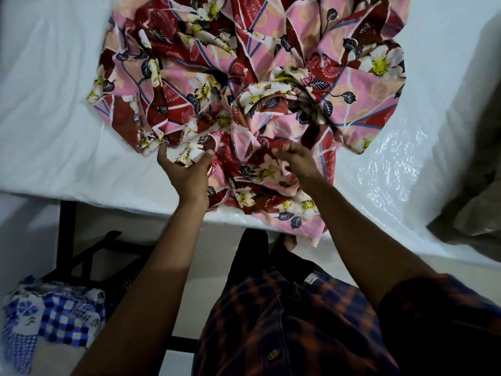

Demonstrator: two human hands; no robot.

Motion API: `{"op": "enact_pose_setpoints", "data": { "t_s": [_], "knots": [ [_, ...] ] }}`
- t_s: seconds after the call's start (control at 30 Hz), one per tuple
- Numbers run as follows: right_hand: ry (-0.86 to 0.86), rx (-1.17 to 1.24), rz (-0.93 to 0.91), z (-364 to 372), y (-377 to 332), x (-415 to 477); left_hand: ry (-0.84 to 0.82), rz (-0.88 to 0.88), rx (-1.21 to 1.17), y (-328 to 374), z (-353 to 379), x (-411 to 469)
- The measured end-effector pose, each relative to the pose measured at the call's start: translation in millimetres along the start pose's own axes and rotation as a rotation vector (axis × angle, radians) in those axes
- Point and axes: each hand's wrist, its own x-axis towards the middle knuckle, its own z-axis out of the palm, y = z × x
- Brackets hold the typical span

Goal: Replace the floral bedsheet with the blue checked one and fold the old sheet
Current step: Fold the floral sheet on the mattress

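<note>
Your left hand [187, 172] grips a fold of the floral bedsheet [271, 63], and your right hand [294, 161] pinches it. It lies bunched just beyond both hands, folding barely begun. The blue checked sheet [59, 318] sits well below-left, unspread.
</note>
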Motion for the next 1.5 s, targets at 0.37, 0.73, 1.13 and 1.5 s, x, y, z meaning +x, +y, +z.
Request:
{"op": "enact_pose_setpoints", "data": {
  "t_s": [0.37, 0.73, 1.13, 1.5],
  "knots": [
    [-0.071, 0.110, -0.496, 61.5, -46.3, -58.0, -0.274, -0.505, -0.422, 13.9, -16.4, -29.5],
    [-0.052, -0.072, -0.770, 73.6, -54.8, -116.8, -0.403, -0.026, -0.274, 64.0, -34.6, -89.0],
    [0.276, -0.318, -0.977, 75.1, -81.9, -128.0, -0.494, -0.059, -0.177, 89.8, -13.2, -91.2],
    [0.211, -0.743, -1.055, 122.7, -84.4, -107.0, -0.483, -0.134, -0.158, 104.3, -24.8, -40.1]
  ]
}}
